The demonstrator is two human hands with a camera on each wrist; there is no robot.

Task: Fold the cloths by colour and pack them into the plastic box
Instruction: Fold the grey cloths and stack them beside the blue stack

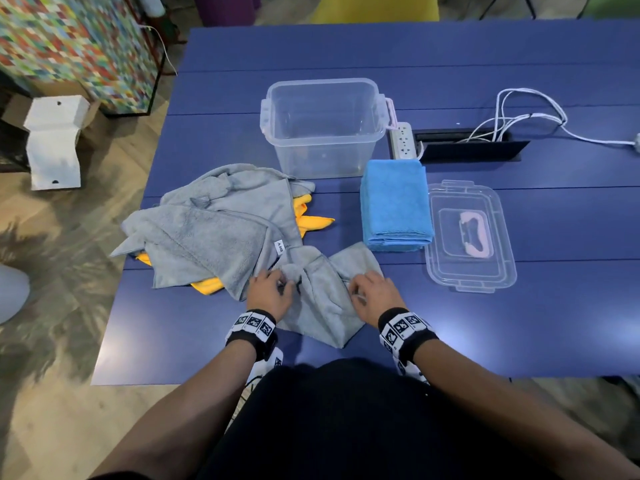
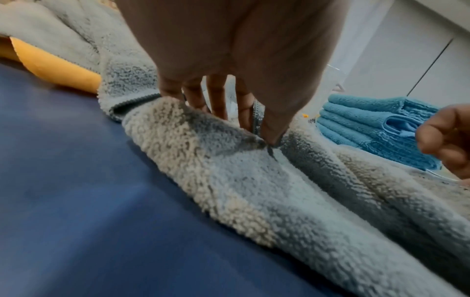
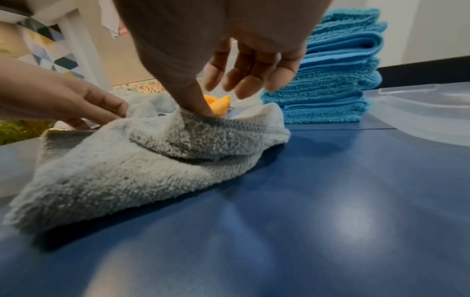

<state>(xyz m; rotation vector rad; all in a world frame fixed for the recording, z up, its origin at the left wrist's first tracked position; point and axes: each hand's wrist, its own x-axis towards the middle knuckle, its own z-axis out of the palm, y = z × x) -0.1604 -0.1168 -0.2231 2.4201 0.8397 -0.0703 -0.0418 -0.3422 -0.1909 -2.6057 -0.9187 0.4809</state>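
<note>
Between the two hands, right at the near edge of the dark blue table (image 1: 450,64), lies a crumpled grey terry cloth (image 1: 322,299), and both hands are on it. The left hand (image 1: 268,292) pinches a stitched hem of that cloth between thumb and fingers; the left wrist view shows the thumb pressed down against the dark edging with the fingers (image 2: 218,96) tucked behind the fold. The right hand (image 1: 372,294) grips the opposite side: in the right wrist view its thumb digs into a raised hem of the grey cloth (image 3: 142,160) while the other fingers (image 3: 254,76) hang spread and loose above, off the fabric. So both grips are closed on the same cloth, one at each side, with the bulk of it sagging toward the person below the hands.

Just left of the left hand's grip sprawls a loose heap of grey cloths (image 1: 214,223), with orange cloths (image 1: 311,221) peeking out from under it. Beyond the right hand's grip, a neat stack of folded blue cloths (image 1: 396,206) sits on the table. Farther out past both hands stands the clear plastic box (image 1: 322,129), uncovered, and its clear plastic lid with a pink handle (image 1: 471,233) lies flat to the right of the blue stack.
</note>
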